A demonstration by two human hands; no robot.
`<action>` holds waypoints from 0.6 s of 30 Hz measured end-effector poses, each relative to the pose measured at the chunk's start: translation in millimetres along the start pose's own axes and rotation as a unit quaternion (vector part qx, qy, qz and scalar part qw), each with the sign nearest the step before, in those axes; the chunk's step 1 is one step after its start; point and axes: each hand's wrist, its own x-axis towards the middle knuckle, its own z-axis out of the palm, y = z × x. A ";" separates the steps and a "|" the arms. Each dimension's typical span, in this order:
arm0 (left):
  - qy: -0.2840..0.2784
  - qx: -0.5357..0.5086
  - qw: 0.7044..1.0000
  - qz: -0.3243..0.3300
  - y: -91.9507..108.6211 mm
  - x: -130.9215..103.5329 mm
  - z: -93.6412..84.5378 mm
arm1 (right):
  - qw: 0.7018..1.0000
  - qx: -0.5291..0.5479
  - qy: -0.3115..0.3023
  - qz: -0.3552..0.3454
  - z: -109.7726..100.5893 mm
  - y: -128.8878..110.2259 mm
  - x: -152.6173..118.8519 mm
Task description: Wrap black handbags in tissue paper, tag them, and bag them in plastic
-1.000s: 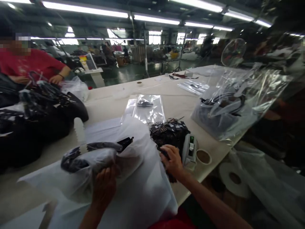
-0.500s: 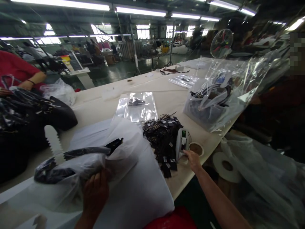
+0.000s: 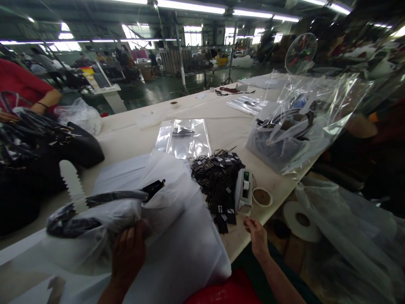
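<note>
A handbag wrapped in translucent sheeting [image 3: 104,249] lies on its side at front left, with its film-covered black handle [image 3: 117,196] and a black tag [image 3: 155,188] showing. My left hand [image 3: 129,249] is closed on the wrapping sheet at the bag's near side. My right hand [image 3: 255,236] is just in front of the white tape dispenser [image 3: 244,192], apart from it. Its thumb and index finger are pinched together; whatever is between them is too small to make out. Left of the dispenser lies a heap of black hang tags [image 3: 218,181].
A roll of tape [image 3: 262,197] sits right of the dispenser. Clear plastic bags [image 3: 186,137] lie mid-table, and a bagged handbag [image 3: 278,139] stands at right. Black handbags [image 3: 76,143] are at left, by a person in a red top [image 3: 25,84]. White sheets [image 3: 190,253] cover the front.
My right hand has come off the tape dispenser and moved toward me, its fingers now pinched. My left hand stays on the wrapping. The view has shifted slightly.
</note>
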 end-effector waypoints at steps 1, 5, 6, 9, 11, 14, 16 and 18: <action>0.003 0.001 1.000 -0.002 0.0 -0.2 -0.2 | 1.000 0.001 -0.002 0.020 1.2 3.7 3.4; 0.011 0.015 1.000 -0.010 5.1 -2.5 -6.9 | 0.998 -0.046 0.003 0.032 -5.9 5.6 19.0; 0.008 0.013 1.000 -0.017 7.5 -4.2 -8.7 | 0.997 -0.066 0.002 0.031 -9.8 4.5 20.0; -0.009 -0.009 0.999 -0.047 14.3 -11.7 -8.0 | 0.991 -0.129 -0.027 0.025 -13.0 0.3 14.1; -0.017 -0.012 0.998 -0.052 16.6 -17.5 -3.8 | 0.984 -0.163 -0.076 0.002 0.1 -6.8 -1.9; -0.026 -0.007 0.998 -0.049 18.2 -24.2 -0.8 | 0.955 -0.165 -0.234 -0.072 44.8 -33.1 -52.1; -0.032 -0.017 0.998 -0.047 18.8 -26.4 -2.3 | 0.911 -0.131 -0.376 -0.105 85.4 -59.0 -94.5; -0.035 -0.033 0.998 -0.045 18.9 -27.2 -4.7 | 0.866 -0.089 -0.474 -0.136 128.1 -84.1 -131.0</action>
